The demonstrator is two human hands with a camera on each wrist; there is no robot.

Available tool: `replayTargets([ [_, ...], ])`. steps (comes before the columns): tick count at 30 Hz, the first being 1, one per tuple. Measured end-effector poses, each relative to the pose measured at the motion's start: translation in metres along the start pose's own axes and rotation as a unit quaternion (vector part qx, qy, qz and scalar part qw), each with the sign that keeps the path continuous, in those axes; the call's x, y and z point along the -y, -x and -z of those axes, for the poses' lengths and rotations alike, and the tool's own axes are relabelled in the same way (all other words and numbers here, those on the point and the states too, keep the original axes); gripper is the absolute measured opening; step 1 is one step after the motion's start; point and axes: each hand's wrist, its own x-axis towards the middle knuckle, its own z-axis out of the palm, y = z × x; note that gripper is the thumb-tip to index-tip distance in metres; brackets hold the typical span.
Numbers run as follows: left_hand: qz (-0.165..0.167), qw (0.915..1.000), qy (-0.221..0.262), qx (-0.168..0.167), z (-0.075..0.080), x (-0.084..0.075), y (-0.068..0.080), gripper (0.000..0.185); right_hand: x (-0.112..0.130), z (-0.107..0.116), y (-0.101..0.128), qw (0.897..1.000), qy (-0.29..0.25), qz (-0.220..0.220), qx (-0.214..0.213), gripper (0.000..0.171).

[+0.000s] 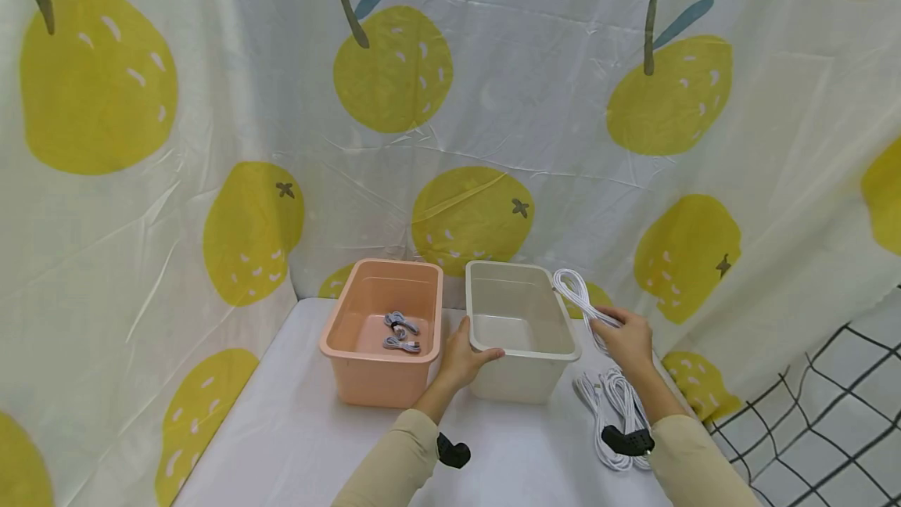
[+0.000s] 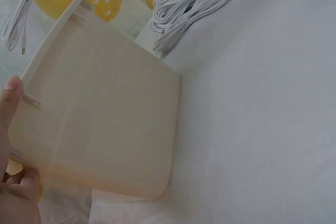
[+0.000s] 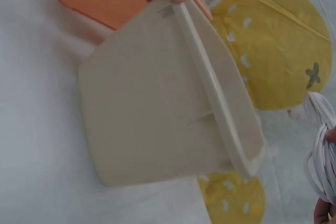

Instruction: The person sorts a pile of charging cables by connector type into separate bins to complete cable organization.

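My left hand [image 1: 461,360] grips the near left corner of a cream plastic bin [image 1: 521,379], its thumb over the rim. In the left wrist view, the thumb [image 2: 9,99] and bent fingers lie on either side of the bin's rim. No contents show inside this bin. A looped bundle of white cable [image 1: 573,288] is pinched in my right hand [image 1: 629,341], just beyond the bin's right rim. In the right wrist view, the white cable [image 3: 321,153] appears at the right edge, with only a little of the hand showing.
An orange bin [image 1: 380,383] stands left of the cream one, holding a few bundled grey cables [image 1: 401,345]. More white cable bundles [image 1: 621,396] lie on the white table [image 1: 514,460] under my right forearm. A fruit-print curtain [image 1: 486,124] hangs behind; black wire mesh [image 1: 823,405] is at right.
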Motion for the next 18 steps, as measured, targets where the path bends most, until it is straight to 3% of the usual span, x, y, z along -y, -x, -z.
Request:
replayTargets([
  [7,0.001,1.0000,-0.007,-0.006,0.001,0.003,-0.003,0.079,0.014,-0.035,-0.013,1.000,-0.017,-0.004,-0.017,0.035],
  [14,0.006,1.0000,0.000,0.003,-0.001,0.003,-0.005,0.082,0.017,-0.067,-0.026,0.998,-0.018,-0.022,-0.062,0.031],
  [18,0.007,1.0000,-0.002,0.003,-0.002,0.003,-0.004,0.081,0.015,-0.078,-0.035,0.999,-0.005,-0.049,-0.020,0.039],
])
